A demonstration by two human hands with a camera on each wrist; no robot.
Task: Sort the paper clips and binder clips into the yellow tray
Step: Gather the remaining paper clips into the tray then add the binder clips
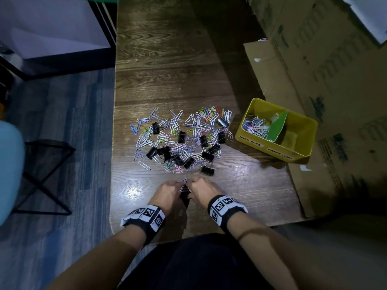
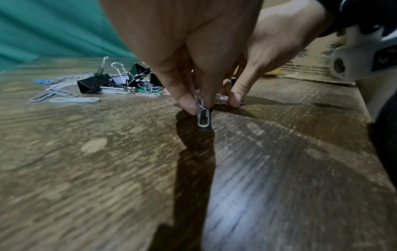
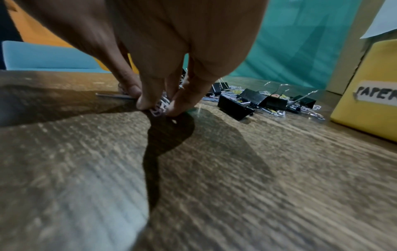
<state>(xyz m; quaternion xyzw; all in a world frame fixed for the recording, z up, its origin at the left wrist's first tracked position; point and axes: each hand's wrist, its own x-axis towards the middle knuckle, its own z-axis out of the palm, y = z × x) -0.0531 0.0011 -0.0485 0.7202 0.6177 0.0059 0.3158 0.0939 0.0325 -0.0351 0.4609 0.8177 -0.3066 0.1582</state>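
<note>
Both hands, left hand [image 1: 167, 190] and right hand [image 1: 202, 188], meet low over the desk [image 1: 240, 185], each pinching one small bunch of paper clips [image 1: 184, 186]; count unclear. Light, springy wire, slippery, prone to tangle: pinch the bundle mid-length. Loose pile [image 1: 182, 139] just ahead; binder clips [image 1: 207, 170] stiffer, grab by the black body. Yellow tray [image 1: 301, 152] ahead-right.

Both hands are down low and close together, fingertips nearly meeting. Left hand [image 1: 167, 191] pinches with thumb and fingers curled, right hand [image 1: 202, 188] doing the same, both wrists banded.
</note>
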